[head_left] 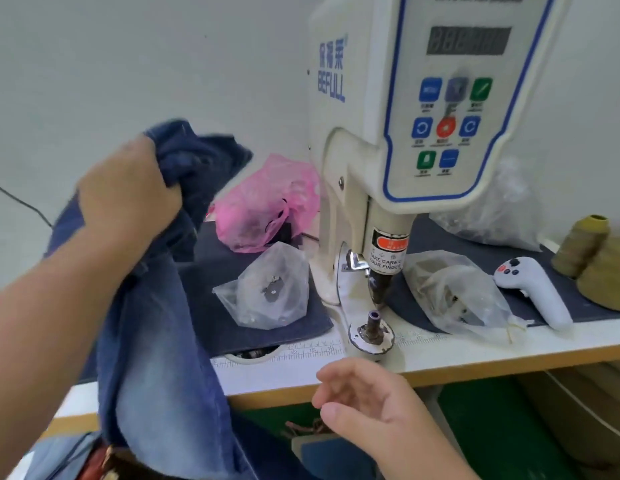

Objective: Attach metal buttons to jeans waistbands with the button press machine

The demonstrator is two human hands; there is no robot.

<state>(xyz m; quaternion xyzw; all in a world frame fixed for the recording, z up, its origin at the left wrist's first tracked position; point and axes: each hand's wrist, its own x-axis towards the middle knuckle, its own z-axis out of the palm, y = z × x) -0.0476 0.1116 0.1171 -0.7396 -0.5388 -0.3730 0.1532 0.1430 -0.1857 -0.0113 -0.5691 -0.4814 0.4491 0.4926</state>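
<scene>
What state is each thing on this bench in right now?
Blue denim jeans: bunched, lifted off the table in the left hand.
Right hand: empty, fingers loosely curled.
White button press machine: nothing under its punch, lower die bare.
Pink plastic bag: crumpled.
Clear plastic bag: holds small metal parts.
White handheld controller: lying untouched.

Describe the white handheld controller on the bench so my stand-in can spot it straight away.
Start at the button press machine and look right along the dark mat. Past the clear plastic bag, the white controller lies flat near the table's front edge. Unlike the olive thread cones behind it, it is hard, pistol-shaped, with red and dark buttons.
</scene>
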